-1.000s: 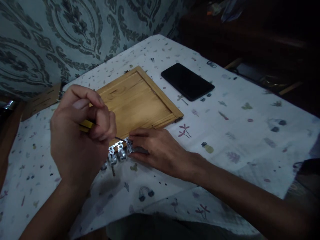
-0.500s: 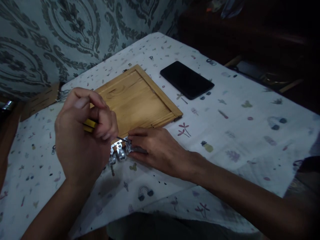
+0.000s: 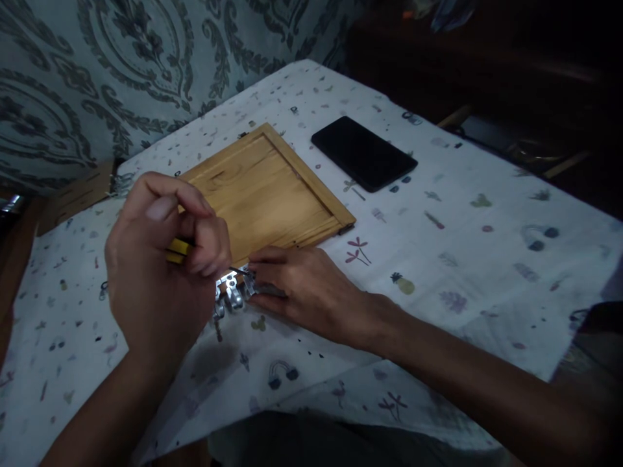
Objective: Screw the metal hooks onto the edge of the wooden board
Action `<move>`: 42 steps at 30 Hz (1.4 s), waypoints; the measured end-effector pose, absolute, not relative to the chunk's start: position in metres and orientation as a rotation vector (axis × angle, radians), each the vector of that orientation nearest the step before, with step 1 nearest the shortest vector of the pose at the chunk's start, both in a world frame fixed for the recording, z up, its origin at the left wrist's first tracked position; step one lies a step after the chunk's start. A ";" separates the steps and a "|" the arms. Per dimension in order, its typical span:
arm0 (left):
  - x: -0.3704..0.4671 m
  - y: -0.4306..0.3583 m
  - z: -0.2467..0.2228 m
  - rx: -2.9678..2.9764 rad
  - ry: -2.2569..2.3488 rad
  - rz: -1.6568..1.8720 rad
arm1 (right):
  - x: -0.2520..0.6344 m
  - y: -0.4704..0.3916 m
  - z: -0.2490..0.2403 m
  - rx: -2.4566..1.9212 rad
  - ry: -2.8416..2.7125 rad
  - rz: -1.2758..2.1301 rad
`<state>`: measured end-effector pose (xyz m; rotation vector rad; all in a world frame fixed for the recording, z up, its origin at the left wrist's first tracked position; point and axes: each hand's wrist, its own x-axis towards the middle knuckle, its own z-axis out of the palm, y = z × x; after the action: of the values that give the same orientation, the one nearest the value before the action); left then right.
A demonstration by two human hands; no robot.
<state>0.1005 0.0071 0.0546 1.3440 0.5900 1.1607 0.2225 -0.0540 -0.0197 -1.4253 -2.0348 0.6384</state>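
My left hand (image 3: 168, 266) is closed around a screwdriver (image 3: 178, 249) with a yellow and black handle. Its thin dark shaft points right, and the tip meets a shiny metal strip with curved hooks (image 3: 233, 293). That strip lies along the near edge of a framed wooden panel (image 3: 265, 194), lit by a bright spot. My right hand (image 3: 316, 292) grips the strip's right end from the side, fingertips close to the screwdriver tip. The exact contact between tip and metal is too small to make out, and my left hand covers the panel's left corner.
A black smartphone (image 3: 364, 154) lies beyond the panel to the right. Everything rests on a table with a white printed cloth (image 3: 438, 272). A brown cardboard piece (image 3: 78, 194) sits at the left edge. Patterned wallpaper (image 3: 146, 58) rises behind.
The yellow handle has turned slightly within my left fingers. My right hand keeps its place on the metal strip, and the panel and phone stay put.
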 end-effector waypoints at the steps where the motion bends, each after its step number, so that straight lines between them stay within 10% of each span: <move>1: 0.100 0.006 0.054 1.356 0.548 1.151 | 0.223 -0.054 -0.020 -1.417 -2.034 0.648; 24: 0.090 0.033 0.056 1.467 0.368 0.779 | 0.223 -0.053 -0.017 -1.447 -2.036 0.667; 42: 0.105 -0.001 0.061 1.476 0.675 1.200 | 0.224 -0.054 -0.019 -1.388 -2.028 0.643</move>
<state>0.1050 -0.0008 0.0611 1.4763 0.6749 1.1996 0.2242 -0.0544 -0.0194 -1.3885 -2.0278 0.6429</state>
